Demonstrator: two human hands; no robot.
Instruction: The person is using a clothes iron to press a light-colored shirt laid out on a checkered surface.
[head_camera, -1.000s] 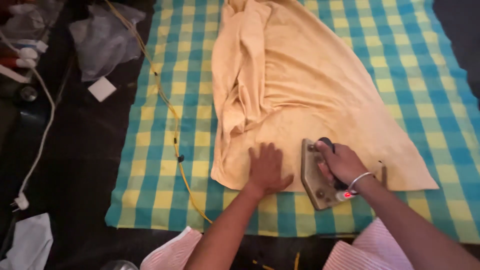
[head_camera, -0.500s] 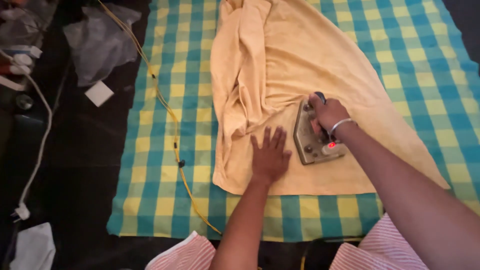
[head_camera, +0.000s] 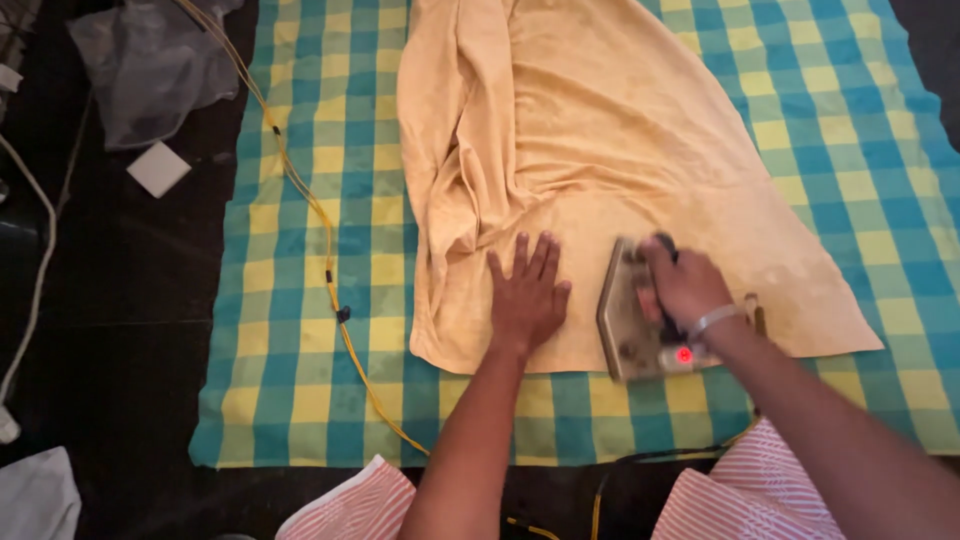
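Observation:
A pale yellow garment (head_camera: 610, 150) lies spread on a blue, green and yellow checked cloth (head_camera: 300, 230). My left hand (head_camera: 527, 295) rests flat on the garment's lower part, fingers spread, pressing the fabric. My right hand (head_camera: 683, 287) grips the dark handle of a metal clothes iron (head_camera: 630, 320), which sits on the garment's lower edge with a red light glowing at its back. The two hands are a short gap apart. Folds bunch along the garment's left side.
A yellow cord (head_camera: 310, 210) runs down the checked cloth's left part to the front edge. On the dark floor at left lie a crumpled clear plastic bag (head_camera: 150, 70), a small white square (head_camera: 158, 168) and a white cable (head_camera: 35, 290). White cloth (head_camera: 35, 495) shows bottom left.
The iron and my right hand slid up the garment, then came back down toward its lower edge. My left hand stayed flat on the fabric, shifting slightly.

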